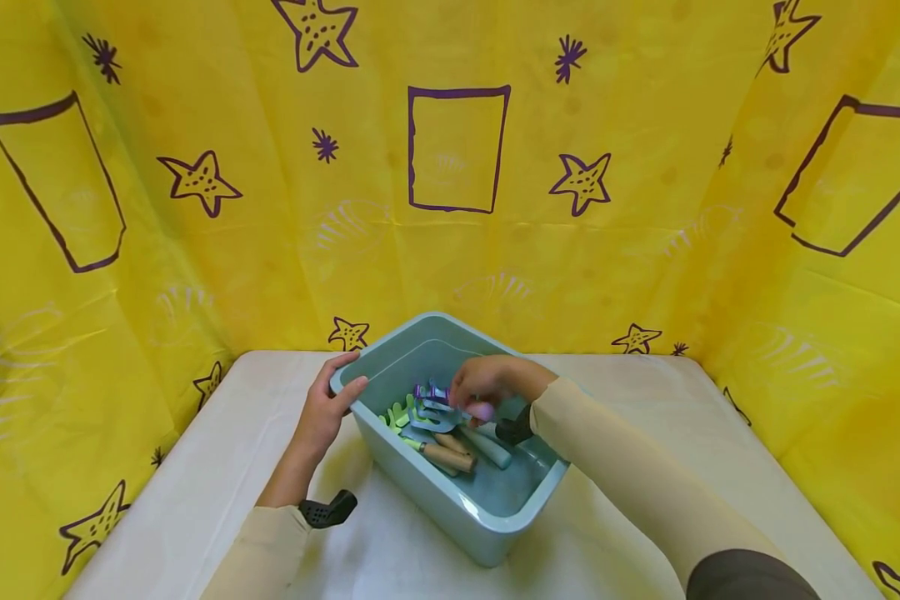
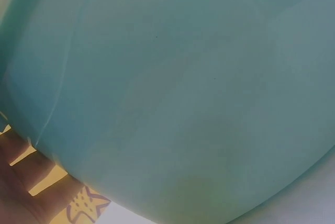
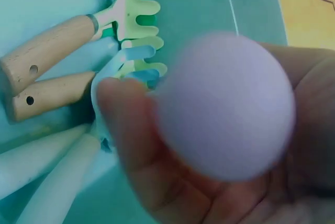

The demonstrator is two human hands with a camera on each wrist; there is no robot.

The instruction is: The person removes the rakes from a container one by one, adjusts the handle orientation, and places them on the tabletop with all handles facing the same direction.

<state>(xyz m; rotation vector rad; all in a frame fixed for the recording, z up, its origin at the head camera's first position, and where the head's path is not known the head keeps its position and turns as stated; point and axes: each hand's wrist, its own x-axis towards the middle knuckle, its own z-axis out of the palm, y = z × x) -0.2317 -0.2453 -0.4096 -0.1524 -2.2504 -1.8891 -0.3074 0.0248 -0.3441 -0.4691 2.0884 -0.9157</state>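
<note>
At the left, the left hand (image 1: 326, 408) gripped the corner of the pale blue-green bin (image 1: 487, 521), thumb over the near edge and fingers along the far side; that hold looked well placed to stop the bin sliding on the white surface (image 1: 630, 500). Next, inside, lay a green rake (image 1: 397, 414), its short prongs near the wall, and then a blue tool head (image 1: 423, 414) overlapping it. A purple piece (image 1: 422, 391) sat just beyond, close to the right fingertips. Wooden handles (image 1: 447, 457) rested toward the near wall, with pale blue handles (image 1: 487, 446) to their right. Over these, within the bin, the right hand (image 1: 487, 379) pinched a lilac round-ended piece (image 3: 227, 106) between thumb and fingers; whether it joined the purple piece could not be told, since the hand covered the space between. With prongs and handles crossed so closely, the careful way seemed to be a firm pinch near that rounded end, moving slowly so nothing beneath snagged, with the wrist held clear of the right rim. The left grip ought to have stayed steady rather than tight, bracing the corner against any tug.
</note>
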